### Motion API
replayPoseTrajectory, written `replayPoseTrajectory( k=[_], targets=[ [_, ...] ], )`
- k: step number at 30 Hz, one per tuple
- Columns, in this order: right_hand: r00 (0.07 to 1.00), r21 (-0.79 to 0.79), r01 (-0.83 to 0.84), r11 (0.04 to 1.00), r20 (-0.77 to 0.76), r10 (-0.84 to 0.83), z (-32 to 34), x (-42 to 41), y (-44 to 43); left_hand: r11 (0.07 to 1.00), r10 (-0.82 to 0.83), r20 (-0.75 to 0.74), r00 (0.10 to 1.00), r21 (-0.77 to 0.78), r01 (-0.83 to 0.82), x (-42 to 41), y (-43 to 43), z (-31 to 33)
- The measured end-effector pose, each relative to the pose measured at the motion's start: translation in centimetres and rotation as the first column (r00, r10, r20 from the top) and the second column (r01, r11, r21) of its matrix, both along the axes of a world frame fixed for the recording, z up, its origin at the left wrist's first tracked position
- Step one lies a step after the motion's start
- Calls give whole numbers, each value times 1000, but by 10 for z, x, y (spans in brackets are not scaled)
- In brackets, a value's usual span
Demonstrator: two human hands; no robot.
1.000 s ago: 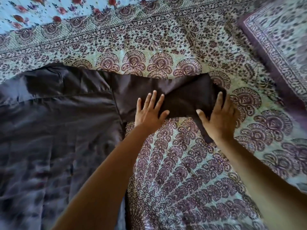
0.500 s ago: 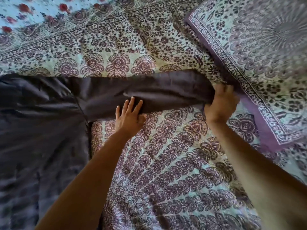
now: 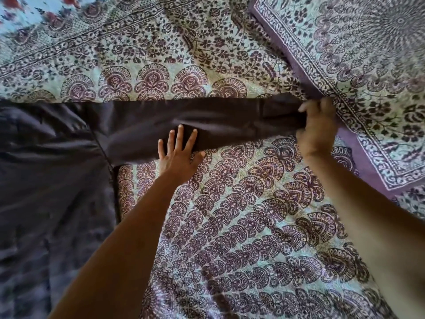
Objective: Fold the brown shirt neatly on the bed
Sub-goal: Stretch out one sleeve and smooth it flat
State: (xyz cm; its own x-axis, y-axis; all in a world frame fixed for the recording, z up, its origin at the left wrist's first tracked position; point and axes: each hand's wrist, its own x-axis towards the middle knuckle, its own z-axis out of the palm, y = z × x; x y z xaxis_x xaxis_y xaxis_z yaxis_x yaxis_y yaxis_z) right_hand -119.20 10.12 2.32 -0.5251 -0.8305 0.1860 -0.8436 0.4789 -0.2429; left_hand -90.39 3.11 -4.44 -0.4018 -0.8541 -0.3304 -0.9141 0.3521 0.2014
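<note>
- Left hand [image 3: 178, 155] lies flat, fingers spread, pressing the sleeve's lower edge.
- Right hand [image 3: 316, 128] has curled fingers gripping the sleeve end beside the pillow [image 3: 368, 65].
- Brown shirt [image 3: 53, 169] lies spread on the bed [image 3: 241, 215], its body left of both hands, its sleeve stretched between them.

A brown shirt [image 3: 57, 180] of thin woven cloth, smooth, with a faint sheen where light falls. Soft creases run across its body and along its sleeve [image 3: 218, 116]. Beneath it lies a bedspread [image 3: 253, 226] of matt cloth, cotton by the look of it, block-printed all over, its surface slightly grainy rather than slick. A pillow [image 3: 368, 65] has a cover of the same matt printed cloth, edged with a plain, unprinted woven border.
</note>
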Motion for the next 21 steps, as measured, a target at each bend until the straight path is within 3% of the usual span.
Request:
replayPoseTrajectory(
  k=[2, 4, 6, 7, 9, 11, 14, 16, 18, 21],
  targets=[
    [976, -49, -81, 995, -206, 70, 2, -6, -5, 1000, -3, -2, 1000, 6, 3, 0, 1, -1],
    [912, 210, -192, 959, -324, 254, -4, -10, -4, 1000, 3, -13, 1000, 5, -3, 0, 1, -2],
    [897, 544, -217, 810, -217, 386, -14, -12, 1, 1000, 11, -15, 1000, 7, -11, 0, 2, -2],
    [920, 605, -208, 769, -147, 365, -18, -11, 2, 1000, 11, -13, 1000, 11, -11, 0, 2, -1],
    [967, 547, -159, 822, -80, 241, -19, -8, -1, 1000, 2, -20, 1000, 17, -2, 0, 0, 0],
    [980, 438, -98, 894, -113, 162, -15, -1, -14, 1000, -7, -26, 1000, 22, 7, 0, 0, 2],
    [993, 363, -59, 930, -72, 92, -14, 8, -34, 1000, 3, -20, 1000, -26, -3, 0, 1, 7],
    [998, 394, -33, 918, -28, 48, -19, 10, -43, 987, -30, -94, 995, -158, 15, 0, 2, 11],
    [997, 451, -53, 891, 69, 24, -27, 8, -47, 927, -177, -191, 966, -361, 99, -1, 1, 10],
    [975, 591, -130, 796, 221, -5, -45, 3, -43, 833, -332, -134, 934, -506, 224, -4, -5, 8]
  ],
)
